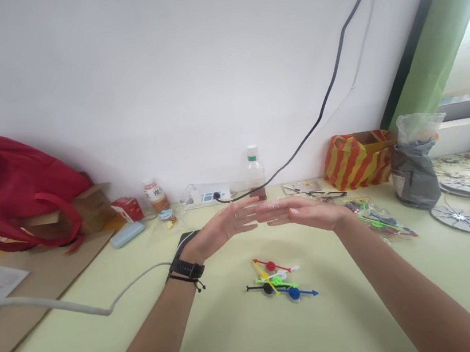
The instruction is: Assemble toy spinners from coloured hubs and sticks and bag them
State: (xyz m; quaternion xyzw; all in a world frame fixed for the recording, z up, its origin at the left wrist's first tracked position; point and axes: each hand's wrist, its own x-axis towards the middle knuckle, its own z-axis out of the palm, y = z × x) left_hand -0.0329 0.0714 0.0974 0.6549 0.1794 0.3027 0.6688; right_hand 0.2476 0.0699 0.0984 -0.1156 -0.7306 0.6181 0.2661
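Observation:
My left hand and my right hand are raised above the table, fingers stretched out flat and fingertips meeting in the middle. Neither holds anything. Below and nearer to me lies a small heap of plastic arrow spinners: a red spinner, a yellow spinner, a green spinner, a black spinner and a blue spinner. A white one is partly covered among them. Behind my left wrist, which wears a black watch, a dark flat object is partly hidden.
A clear bag of spinners lies right, near a grey bag, a striped bag and white discs. At the back stand a bottle and a power strip. Left are a red bag and cardboard.

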